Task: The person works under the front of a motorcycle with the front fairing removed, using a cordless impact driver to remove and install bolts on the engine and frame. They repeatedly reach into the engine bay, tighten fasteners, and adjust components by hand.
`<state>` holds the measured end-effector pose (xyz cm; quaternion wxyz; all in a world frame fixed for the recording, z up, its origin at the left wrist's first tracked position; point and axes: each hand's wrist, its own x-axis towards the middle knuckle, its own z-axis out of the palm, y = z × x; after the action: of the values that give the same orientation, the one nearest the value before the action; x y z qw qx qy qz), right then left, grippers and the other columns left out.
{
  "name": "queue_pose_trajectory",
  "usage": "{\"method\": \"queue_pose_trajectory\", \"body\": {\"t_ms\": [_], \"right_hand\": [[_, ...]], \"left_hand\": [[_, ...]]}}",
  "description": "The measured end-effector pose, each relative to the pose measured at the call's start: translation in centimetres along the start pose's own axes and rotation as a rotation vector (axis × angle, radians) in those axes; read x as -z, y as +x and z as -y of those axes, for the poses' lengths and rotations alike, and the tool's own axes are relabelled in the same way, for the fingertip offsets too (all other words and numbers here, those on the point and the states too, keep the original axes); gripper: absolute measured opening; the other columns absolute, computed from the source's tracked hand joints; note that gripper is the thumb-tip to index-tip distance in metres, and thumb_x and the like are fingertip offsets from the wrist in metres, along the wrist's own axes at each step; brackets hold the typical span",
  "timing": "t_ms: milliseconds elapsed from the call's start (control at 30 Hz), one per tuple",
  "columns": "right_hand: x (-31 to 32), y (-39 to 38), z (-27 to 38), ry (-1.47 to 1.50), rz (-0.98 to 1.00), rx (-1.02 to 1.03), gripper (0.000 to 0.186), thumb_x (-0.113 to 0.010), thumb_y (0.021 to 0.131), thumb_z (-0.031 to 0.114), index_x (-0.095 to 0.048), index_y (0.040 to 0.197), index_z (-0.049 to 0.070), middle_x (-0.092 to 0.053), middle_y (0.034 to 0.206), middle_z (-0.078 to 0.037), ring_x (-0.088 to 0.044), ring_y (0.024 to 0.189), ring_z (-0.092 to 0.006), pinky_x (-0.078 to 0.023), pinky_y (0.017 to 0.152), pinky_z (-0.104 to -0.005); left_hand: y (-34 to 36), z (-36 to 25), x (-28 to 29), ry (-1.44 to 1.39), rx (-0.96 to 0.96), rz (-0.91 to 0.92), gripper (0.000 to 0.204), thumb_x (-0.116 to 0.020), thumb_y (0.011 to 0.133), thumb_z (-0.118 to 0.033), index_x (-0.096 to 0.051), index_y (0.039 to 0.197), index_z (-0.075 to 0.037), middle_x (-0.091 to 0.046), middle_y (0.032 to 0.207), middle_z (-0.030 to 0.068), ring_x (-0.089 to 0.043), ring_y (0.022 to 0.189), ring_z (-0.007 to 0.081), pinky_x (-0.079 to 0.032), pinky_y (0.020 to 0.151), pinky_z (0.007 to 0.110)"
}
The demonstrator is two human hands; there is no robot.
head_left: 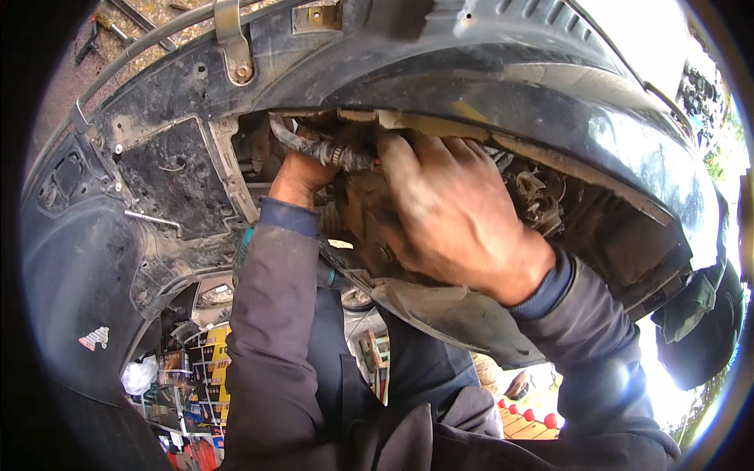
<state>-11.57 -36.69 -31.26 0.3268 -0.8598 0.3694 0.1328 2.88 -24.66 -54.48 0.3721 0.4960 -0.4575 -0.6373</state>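
Both of my hands reach into an open cavity in a dark, dusty vehicle body panel [518, 94]. My left hand [297, 179] goes in at the cavity's left side, behind a grey ribbed hose [298, 140]; its fingers are hidden there. A band clamp [336, 155] circles this hose near its right end. Over the middle of the opening, my right hand [463, 220] has its fingers bent up under the upper lip, beside the hose end. Motion smears it and its fingertips are out of sight, so any hold is unclear. Dirty mechanical parts [538, 188] show to its right.
A thin metal rod [151, 218] lies on the left panel. Beside my left forearm is a teal and black object [243, 250], partly covered. Below the cavity hangs a curved dark panel edge [463, 314]. Packed boxes [212, 361] stand lower left; tools [114, 30] lie upper left.
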Motion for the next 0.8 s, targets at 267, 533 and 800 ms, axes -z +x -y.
{"method": "queue_pose_trajectory", "body": {"t_ms": [267, 533, 800], "right_hand": [[0.3, 2.9, -0.7, -0.232, 0.112, 0.246, 0.03, -0.065, 0.079, 0.034, -0.056, 0.069, 0.006, -0.05, 0.072, -0.007, -0.055, 0.062, -0.0243, -0.049, 0.056, -0.0382], [2.1, 3.7, 0.1, 0.005, 0.326, 0.037, 0.028, -0.07, 0.073, 0.024, -0.065, 0.07, -0.003, -0.064, 0.07, -0.024, -0.067, 0.073, -0.0415, -0.055, 0.068, -0.047], [0.9, 0.3, -0.3, 0.149, -0.182, 0.102, 0.035, -0.062, 0.074, 0.002, -0.057, 0.108, -0.001, -0.062, 0.085, -0.024, -0.063, 0.079, -0.0441, -0.052, 0.073, -0.0503]], "left_hand": [[1.0, -0.7, -0.1, 0.026, 0.062, -0.112, 0.036, -0.055, 0.099, -0.012, -0.052, 0.135, -0.007, -0.058, 0.132, 0.0078, -0.055, 0.118, 0.0219, -0.045, 0.104, 0.038], [1.0, -1.6, 0.6, -0.164, 0.078, -0.218, 0.034, -0.06, 0.096, -0.011, -0.059, 0.129, -0.006, -0.063, 0.126, 0.0069, -0.056, 0.116, 0.0212, -0.046, 0.1, 0.037], [-0.2, -7.8, 0.0, -0.579, 0.385, -0.323, 0.032, -0.065, 0.091, -0.007, -0.063, 0.123, -0.004, -0.064, 0.118, 0.0025, -0.057, 0.108, 0.0159, -0.047, 0.094, 0.032]]}}
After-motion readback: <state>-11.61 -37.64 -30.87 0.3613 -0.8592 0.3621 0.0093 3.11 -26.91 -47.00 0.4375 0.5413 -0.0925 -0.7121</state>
